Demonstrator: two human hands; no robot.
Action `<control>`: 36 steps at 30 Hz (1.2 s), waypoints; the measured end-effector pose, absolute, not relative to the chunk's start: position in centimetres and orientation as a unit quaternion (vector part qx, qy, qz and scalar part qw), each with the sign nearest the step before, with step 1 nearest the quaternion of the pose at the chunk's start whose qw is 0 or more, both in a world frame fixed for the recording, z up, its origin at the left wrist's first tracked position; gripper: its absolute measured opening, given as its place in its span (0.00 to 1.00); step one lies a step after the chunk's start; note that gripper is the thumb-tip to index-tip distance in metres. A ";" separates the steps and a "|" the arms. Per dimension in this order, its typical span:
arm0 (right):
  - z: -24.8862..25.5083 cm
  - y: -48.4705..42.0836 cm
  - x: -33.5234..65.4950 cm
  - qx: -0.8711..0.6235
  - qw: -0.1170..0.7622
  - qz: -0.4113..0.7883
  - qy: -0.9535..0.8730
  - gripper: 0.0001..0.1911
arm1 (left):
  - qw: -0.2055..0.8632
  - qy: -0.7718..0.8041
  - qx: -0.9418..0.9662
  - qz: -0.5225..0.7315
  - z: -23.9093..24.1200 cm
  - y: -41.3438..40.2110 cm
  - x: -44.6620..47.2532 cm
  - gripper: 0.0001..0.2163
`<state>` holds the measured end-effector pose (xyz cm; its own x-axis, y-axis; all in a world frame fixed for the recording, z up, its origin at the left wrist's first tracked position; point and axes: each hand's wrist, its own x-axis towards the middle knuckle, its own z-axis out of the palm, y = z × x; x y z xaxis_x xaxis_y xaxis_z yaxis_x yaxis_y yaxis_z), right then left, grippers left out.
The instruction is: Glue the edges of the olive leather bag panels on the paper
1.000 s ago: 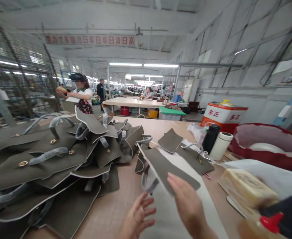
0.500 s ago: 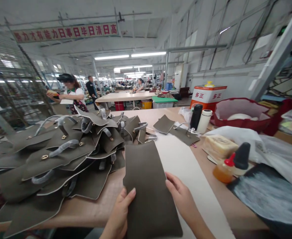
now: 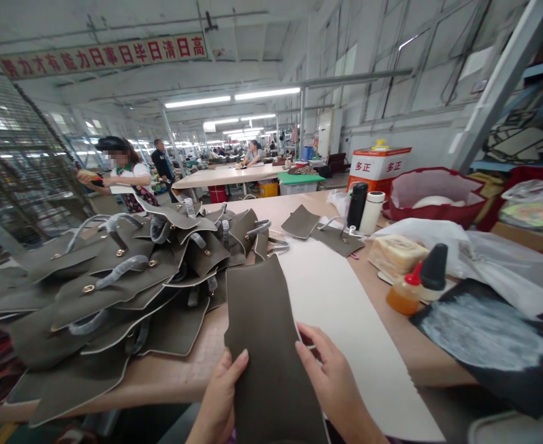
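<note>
I hold a long olive-grey leather panel flat in front of me, above the near table edge. My left hand grips its left edge with the thumb on top. My right hand grips its right edge, fingers curled around it. The panel partly overlaps a white sheet lying on the table. Left of it sprawls a big pile of the same leather pieces with wrapped handles and brass studs.
Two bottles stand behind two loose leather pieces. A glue bottle, a black-capped bottle, a yellow sponge, a black smeared mat and a red bag fill the right side. A person stands far left.
One second ago my hands were open under a tilted piece. Now both grip the leather panel, drawn closer and flat. My view has dropped and shifted slightly.
</note>
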<state>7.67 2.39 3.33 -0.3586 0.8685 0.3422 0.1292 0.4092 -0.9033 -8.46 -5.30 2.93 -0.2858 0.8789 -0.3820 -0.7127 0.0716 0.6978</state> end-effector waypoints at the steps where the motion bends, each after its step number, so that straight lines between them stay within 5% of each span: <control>1: 3.3 2.2 7.7 -0.347 0.450 0.400 -0.719 0.14 | 0.592 0.434 0.094 0.673 3.0 -5.3 -8.4 0.25; 13: 2.2 3.4 8.7 -0.397 0.376 0.339 -0.765 0.14 | 0.590 0.440 0.076 0.673 3.4 -4.2 -7.9 0.31; 24: 5.4 9.9 8.1 -0.465 0.467 0.297 -0.691 0.18 | 0.595 0.484 0.096 0.635 1.5 -4.5 -7.3 0.32; 36: 3.2 8.4 8.7 -0.413 0.408 0.570 -0.581 0.23 | 0.617 0.487 0.077 0.613 2.0 -2.9 -7.3 0.26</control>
